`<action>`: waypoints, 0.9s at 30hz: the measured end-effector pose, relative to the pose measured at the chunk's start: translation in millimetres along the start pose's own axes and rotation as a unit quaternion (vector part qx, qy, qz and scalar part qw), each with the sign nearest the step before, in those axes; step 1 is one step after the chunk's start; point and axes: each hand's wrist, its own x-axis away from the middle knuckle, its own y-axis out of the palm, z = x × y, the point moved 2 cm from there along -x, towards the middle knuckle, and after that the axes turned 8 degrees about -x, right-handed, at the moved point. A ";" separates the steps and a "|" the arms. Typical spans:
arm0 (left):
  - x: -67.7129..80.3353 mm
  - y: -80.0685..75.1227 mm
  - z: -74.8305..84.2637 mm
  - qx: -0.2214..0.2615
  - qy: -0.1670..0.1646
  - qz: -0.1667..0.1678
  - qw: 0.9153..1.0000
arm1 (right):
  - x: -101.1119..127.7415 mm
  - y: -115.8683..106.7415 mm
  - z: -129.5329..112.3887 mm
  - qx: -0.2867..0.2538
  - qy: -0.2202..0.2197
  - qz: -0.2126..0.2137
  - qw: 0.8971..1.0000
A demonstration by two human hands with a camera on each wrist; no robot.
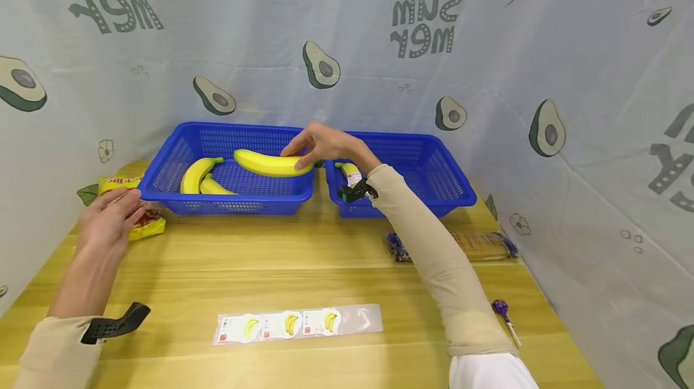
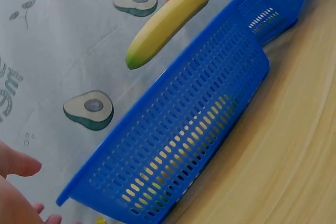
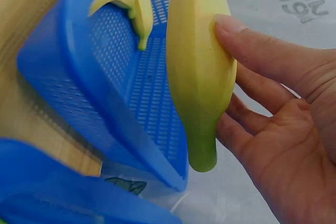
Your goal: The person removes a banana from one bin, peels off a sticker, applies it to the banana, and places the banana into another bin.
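My right hand [image 1: 325, 143] pinches a smooth, curved yellow banana [image 1: 269, 164] by its end, thumb and fingers wrapped on it, arm stretched out over the left blue perforated plastic basket [image 1: 179, 160]. Two more bananas [image 1: 199, 177] lie inside. My left hand [image 1: 110, 220] rests relaxed, fingers spread, on a glossy yellow packet [image 1: 142, 223].

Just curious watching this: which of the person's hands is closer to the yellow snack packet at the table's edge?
Left. The left hand rests right beside the yellow snack packet, seemingly touching it. The right hand is far off, holding a banana over the left blue basket.
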 end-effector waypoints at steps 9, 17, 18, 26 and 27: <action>21.1 29.9 8.1 -0.078 0.149 0.023 0.985 | 30.9 15.0 -1.9 -0.026 -0.005 -0.008 1.000; 27.5 67.6 1.1 -0.201 0.244 -0.130 0.940 | 54.8 24.8 -5.5 -0.034 -0.017 -0.011 0.999; 28.6 72.7 0.0 -0.225 0.249 -0.144 0.931 | 57.8 26.4 -5.4 -0.036 -0.018 -0.012 0.999; 44.0 104.2 -8.4 -0.416 0.255 -0.226 0.843 | 82.4 40.4 -9.3 -0.053 -0.045 -0.038 0.997; 45.9 107.1 -10.4 -0.426 0.254 -0.235 0.836 | 85.1 41.8 -9.4 -0.056 -0.047 -0.039 0.997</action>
